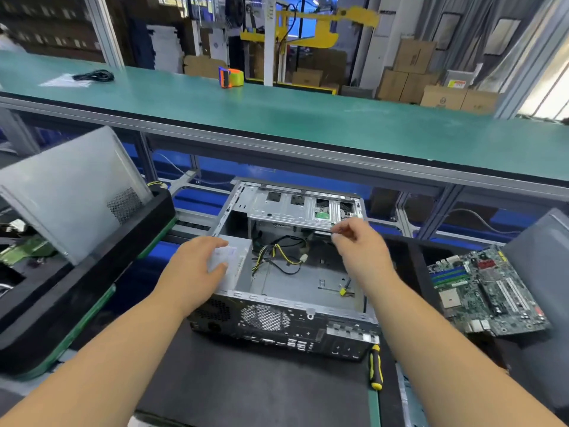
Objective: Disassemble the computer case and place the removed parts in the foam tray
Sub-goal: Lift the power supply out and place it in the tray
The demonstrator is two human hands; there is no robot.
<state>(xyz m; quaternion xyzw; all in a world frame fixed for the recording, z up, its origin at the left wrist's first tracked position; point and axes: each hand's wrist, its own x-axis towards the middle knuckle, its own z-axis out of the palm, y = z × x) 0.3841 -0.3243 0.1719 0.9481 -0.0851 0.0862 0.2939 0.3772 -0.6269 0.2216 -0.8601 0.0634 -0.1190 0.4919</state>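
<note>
An open grey computer case (277, 306) lies on a black mat, its rear panel toward me. Inside are loose yellow and black cables (281, 255), the power supply box (229, 263) at the left and a metal drive cage (295, 208) at the far side. My left hand (197, 266) rests with spread fingers on top of the power supply box. My right hand (360, 245) hovers at the drive cage's right front edge, fingers loosely curled; whether it pinches something small is unclear. A removed green motherboard (486, 291) lies at the right.
A grey side panel (70, 192) leans in the black foam tray (61, 303) at the left. A yellow and black screwdriver (376, 369) lies beside the case's right rear corner. A green-topped shelf (277, 118) runs across above, with a tape dispenser (230, 77) and a black cable (95, 76).
</note>
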